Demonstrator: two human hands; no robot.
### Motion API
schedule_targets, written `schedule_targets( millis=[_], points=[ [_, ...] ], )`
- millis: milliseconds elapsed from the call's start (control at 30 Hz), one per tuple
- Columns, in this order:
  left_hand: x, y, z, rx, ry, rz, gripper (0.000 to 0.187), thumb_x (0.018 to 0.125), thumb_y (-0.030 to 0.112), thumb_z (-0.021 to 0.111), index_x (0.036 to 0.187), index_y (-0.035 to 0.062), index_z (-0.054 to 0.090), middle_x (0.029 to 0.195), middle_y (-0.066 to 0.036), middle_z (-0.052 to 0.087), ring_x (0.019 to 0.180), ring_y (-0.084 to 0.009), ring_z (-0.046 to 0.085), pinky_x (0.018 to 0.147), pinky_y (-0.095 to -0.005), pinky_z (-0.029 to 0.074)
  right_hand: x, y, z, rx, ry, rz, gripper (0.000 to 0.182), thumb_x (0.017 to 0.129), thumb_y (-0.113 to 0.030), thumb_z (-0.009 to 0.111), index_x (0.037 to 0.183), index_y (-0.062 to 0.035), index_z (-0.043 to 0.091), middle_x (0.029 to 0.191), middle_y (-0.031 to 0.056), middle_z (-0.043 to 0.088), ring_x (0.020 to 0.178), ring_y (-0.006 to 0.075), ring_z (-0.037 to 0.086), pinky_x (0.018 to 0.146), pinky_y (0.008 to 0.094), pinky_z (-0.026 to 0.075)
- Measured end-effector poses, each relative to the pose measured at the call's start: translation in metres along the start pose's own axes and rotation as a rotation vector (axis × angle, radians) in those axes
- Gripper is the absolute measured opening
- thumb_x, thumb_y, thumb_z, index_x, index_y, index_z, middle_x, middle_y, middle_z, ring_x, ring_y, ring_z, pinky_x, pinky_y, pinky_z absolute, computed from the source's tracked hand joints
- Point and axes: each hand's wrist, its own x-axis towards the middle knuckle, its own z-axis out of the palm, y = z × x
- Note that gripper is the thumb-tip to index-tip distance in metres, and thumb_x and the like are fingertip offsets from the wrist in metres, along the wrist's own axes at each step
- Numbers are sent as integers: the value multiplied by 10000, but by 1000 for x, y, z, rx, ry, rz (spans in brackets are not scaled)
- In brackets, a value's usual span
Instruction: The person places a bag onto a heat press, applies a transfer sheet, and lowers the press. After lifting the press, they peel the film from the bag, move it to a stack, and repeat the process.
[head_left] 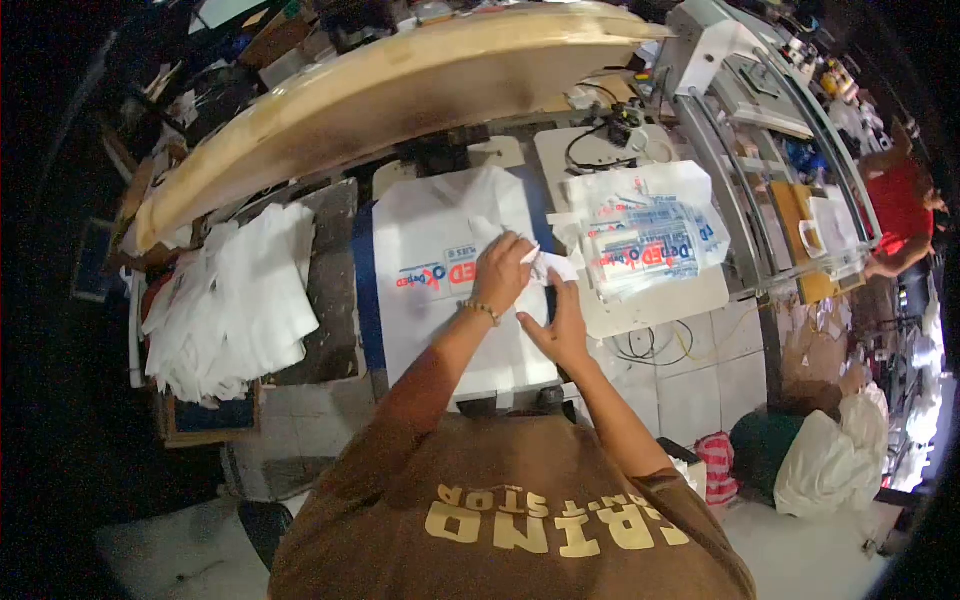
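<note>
the left hand (pixel 503 275) seems to pinch a white piece (pixel 558 266) at the right edge of the printed sheet (pixel 430 305), left of the printed pile (pixel 655 245); the right hand (pixel 561 335) touches the piece, thumb spread. handling it seems the step; next calls for a firmer right-hand grip.

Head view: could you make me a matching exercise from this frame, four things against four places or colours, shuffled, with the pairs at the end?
1. sheet
2. plain pile
3. printed pile
4. shirt

A. brown with pale lettering
B. to the right of the sheet
C. beneath the left hand and right hand
D. to the left of the sheet

Pairs: 1-C, 2-D, 3-B, 4-A
</note>
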Motion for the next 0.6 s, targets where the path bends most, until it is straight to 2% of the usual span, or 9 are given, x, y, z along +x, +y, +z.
schedule_targets(
  millis=[67, 133, 200, 300, 367, 433, 467, 533, 600],
  points=[
    [6, -37, -1, 118, 97, 39, 233, 726, 4, 711, 952, 33, 664, 930, -183, 617, 960, -408, 610, 832, -457, 521, 0, -4, 0, -52, 87, -101, 862, 771, -259, 830, 1466, -9, 386, 1446, 295, 419, 1356, 445, 425, 1113, 447, 380],
    [9, -59, -38, 211, 291, -144, 206, 760, 27, 715, 958, 15, 659, 936, -187, 626, 954, -401, 613, 820, -454, 522, 1, -8, -2, -38, 84, -100, 861, 779, -259, 827, 1479, -22, 385, 1464, 292, 404, 1358, 442, 426, 1110, 449, 385],
    [-17, -51, -58, 257, 258, -301, 171, 794, 51, 725, 944, 2, 661, 946, -195, 638, 954, -401, 613, 820, -442, 523, 2, -6, 0, -55, 64, -77, 788, 779, -281, 831, 1448, -70, 471, 1480, 294, 382, 1364, 439, 422, 1098, 462, 400],
    [-77, -48, -67, 91, 235, -61, 111, 752, 33, 697, 846, 6, 645, 894, -176, 622, 844, -376, 601, 763, -487, 493, 2, -3, 1, -39, 34, -81, 652, 734, -241, 844, 1330, -127, 607, 1501, 281, 362, 1358, 449, 421, 1110, 495, 398],
    [-91, -92, -105, 241, 153, -275, 110, 792, 84, 686, 782, 3, 613, 883, -167, 622, 829, -380, 588, 753, -487, 479, 1, -4, 2, -66, 37, -78, 613, 742, -252, 839, 1302, -122, 625, 1497, 270, 364, 1354, 441, 431, 1087, 490, 420],
    [-96, -177, -150, 595, 68, -291, 165, 841, 156, 671, 789, 4, 629, 908, -176, 635, 884, -402, 583, 781, -489, 476, 2, -9, 0, -65, 43, -70, 596, 757, -265, 829, 1298, -115, 627, 1492, 262, 369, 1343, 439, 443, 1073, 490, 429],
    [-87, -176, -184, 421, 109, -364, 185, 864, 183, 670, 853, -1, 653, 933, -192, 651, 930, -417, 588, 808, -490, 480, 1, -9, 1, -66, 37, -76, 596, 757, -265, 829, 1298, -115, 627, 1492, 262, 369, 1343, 439, 443, 1073, 490, 429],
    [-80, -206, -225, 509, 322, -247, 226, 869, 205, 686, 950, -6, 673, 960, -205, 661, 945, -425, 606, 832, -492, 489, 1, -8, 0, -64, 30, -62, 600, 766, -283, 823, 1306, -117, 620, 1493, 264, 364, 1336, 442, 447, 1070, 491, 431],
    [-75, -218, -259, 625, 227, -486, 256, 869, 193, 682, 1049, 11, 683, 984, -226, 655, 939, -427, 625, 844, -489, 504, 2, -7, 2, -94, 41, -84, 610, 771, -292, 819, 1317, -116, 611, 1496, 264, 360, 1337, 443, 446, 1066, 493, 434]
  ],
)
